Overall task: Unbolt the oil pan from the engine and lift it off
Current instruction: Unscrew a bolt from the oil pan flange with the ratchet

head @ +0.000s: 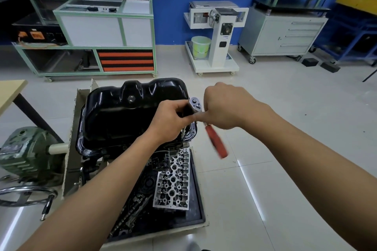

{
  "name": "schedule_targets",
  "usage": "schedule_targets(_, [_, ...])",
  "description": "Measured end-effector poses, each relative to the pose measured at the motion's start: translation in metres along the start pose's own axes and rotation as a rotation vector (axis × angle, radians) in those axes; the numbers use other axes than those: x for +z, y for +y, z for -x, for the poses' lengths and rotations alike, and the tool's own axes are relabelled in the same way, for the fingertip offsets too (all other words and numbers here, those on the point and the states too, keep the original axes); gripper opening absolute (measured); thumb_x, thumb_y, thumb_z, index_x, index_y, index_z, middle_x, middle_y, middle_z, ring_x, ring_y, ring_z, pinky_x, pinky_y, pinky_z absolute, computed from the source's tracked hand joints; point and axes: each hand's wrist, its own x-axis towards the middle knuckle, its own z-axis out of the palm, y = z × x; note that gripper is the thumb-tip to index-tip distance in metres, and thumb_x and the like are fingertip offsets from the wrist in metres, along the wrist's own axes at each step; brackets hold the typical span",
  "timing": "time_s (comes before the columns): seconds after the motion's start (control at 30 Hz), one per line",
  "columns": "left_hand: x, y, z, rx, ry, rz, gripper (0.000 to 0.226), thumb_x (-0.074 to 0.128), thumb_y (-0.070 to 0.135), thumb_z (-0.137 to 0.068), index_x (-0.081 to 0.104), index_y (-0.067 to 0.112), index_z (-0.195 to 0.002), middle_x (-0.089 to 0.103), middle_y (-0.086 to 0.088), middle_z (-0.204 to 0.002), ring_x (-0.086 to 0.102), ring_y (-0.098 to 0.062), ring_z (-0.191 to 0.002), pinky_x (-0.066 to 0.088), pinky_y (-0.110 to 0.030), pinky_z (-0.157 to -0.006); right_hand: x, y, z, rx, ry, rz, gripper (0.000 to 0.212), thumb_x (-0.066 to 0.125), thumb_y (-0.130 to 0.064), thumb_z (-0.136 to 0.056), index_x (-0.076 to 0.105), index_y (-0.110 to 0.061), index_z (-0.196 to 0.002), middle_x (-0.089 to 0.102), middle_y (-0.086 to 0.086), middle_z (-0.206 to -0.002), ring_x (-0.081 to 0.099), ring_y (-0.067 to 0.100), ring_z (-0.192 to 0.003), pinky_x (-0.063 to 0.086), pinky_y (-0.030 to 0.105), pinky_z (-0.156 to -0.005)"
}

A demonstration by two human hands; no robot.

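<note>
The glossy black steel oil pan (122, 112) sits atop the upturned engine (161, 159) at centre-left, so the left hand (169, 120) clasps the silver ratchet head (194, 104), apparently steadying its socket on a right-flange bolt, while the right hand (226, 105) wraps the red handle (217, 142) for leverage.

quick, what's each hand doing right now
Left hand: grips the ratchet at its head, by the oil pan rim.
Right hand: fingers curled round the ratchet's red handle.

A green-framed bench (91, 30) stands by the far wall. Right of it a white wheeled stand (221, 46) carries a pale green bucket (201, 47), near a grey drawer cabinet (271, 36).
</note>
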Motion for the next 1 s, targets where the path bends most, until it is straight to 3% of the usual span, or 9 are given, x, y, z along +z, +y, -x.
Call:
schedule_targets(0.1, [0.001,0.0,0.002,0.017,0.035,0.038,0.028,0.081,-0.003,-0.081,0.078,0.023,-0.092,0.078,-0.009,-0.088,0.073,-0.036,-0.086,0.058,-0.056,-0.082,0.008,-0.013,0.006,-0.05,-0.077,-0.14,0.053,0.062,-0.053,-0.089,0.041,-0.02,-0.053,0.044,-0.004,-0.056,0.044,0.013,-0.048,0.026,0.026,-0.046])
schedule_targets(0.23, [-0.004,-0.005,0.004,0.002,0.078,0.027,0.021,0.083,-0.001,-0.08,0.079,0.018,-0.09,0.077,-0.009,-0.085,0.073,-0.036,-0.083,0.058,-0.056,-0.08,0.007,-0.009,0.001,-0.04,-0.097,-0.221,0.048,0.073,-0.047,-0.082,0.05,-0.018,-0.052,0.045,-0.002,-0.051,0.046,0.019,-0.05,0.033,0.028,-0.048])
schedule_targets(0.33, [-0.009,-0.008,0.004,-0.05,0.016,-0.003,0.015,0.087,0.011,-0.079,0.078,0.015,-0.092,0.078,-0.005,-0.087,0.075,-0.028,-0.085,0.06,-0.05,-0.086,-0.001,-0.003,-0.003,-0.072,-0.079,-0.103,0.013,0.075,-0.034,-0.083,0.074,-0.021,-0.083,0.062,0.002,-0.077,0.058,0.026,-0.075,0.047,0.033,-0.062])
schedule_targets(0.4, [-0.01,-0.009,0.007,-0.074,-0.051,-0.034,0.016,0.087,0.011,-0.079,0.076,0.021,-0.085,0.077,-0.001,-0.086,0.074,-0.024,-0.087,0.059,-0.046,-0.091,0.0,-0.004,-0.008,-0.089,0.015,0.027,0.025,0.067,-0.016,-0.087,0.074,-0.029,-0.107,0.053,0.0,-0.084,0.055,0.028,-0.083,0.041,0.032,-0.066])
schedule_targets(0.5, [-0.008,-0.014,0.01,-0.101,-0.073,-0.072,0.03,0.085,0.006,-0.08,0.075,0.031,-0.094,0.078,0.007,-0.095,0.073,-0.01,-0.095,0.057,-0.037,-0.097,0.007,-0.008,-0.013,-0.131,0.062,0.124,0.04,0.059,-0.003,-0.083,0.069,-0.029,-0.111,0.043,0.001,-0.083,0.05,0.027,-0.073,0.035,0.032,-0.06])
schedule_targets(0.63, [-0.003,-0.036,0.025,-0.203,0.075,-0.409,0.036,0.086,0.022,-0.082,0.075,0.018,-0.115,0.07,0.012,-0.099,0.067,-0.006,-0.093,0.056,-0.03,-0.092,0.027,-0.004,-0.01,-0.256,-0.058,0.066,0.035,0.069,-0.019,-0.082,0.06,-0.022,-0.116,0.058,0.001,-0.103,0.06,0.028,-0.089,0.047,0.037,-0.066])
schedule_targets(0.73, [0.009,-0.056,0.039,-0.303,0.097,-0.577,0.031,0.078,0.03,-0.089,0.075,0.018,-0.117,0.072,0.006,-0.098,0.067,-0.013,-0.09,0.059,-0.037,-0.086,0.027,0.008,-0.01,-0.247,-0.1,-0.022,0.034,0.08,-0.039,-0.077,0.066,-0.022,-0.103,0.062,-0.002,-0.088,0.061,0.025,-0.084,0.054,0.04,-0.069])
schedule_targets(0.87, [0.028,-0.07,0.041,-0.418,0.11,-0.574,0.039,0.071,0.038,-0.093,0.071,0.018,-0.127,0.072,0.006,-0.099,0.068,-0.018,-0.092,0.058,-0.038,-0.082,0.025,0.02,-0.014,-0.23,-0.051,-0.103,0.028,0.082,-0.04,-0.078,0.07,-0.019,-0.093,0.062,-0.002,-0.081,0.058,0.022,-0.081,0.051,0.035,-0.064])
schedule_targets(1.0, [0.042,-0.077,0.041,-0.467,0.179,-0.549,0.037,0.068,0.044,-0.093,0.074,0.02,-0.12,0.071,0.009,-0.089,0.069,-0.02,-0.088,0.059,-0.039,-0.079,0.02,0.031,-0.018,-0.203,-0.047,-0.178,0.027,0.083,-0.036,-0.077,0.072,-0.015,-0.089,0.065,0.002,-0.081,0.059,0.024,-0.079,0.053,0.042,-0.067])
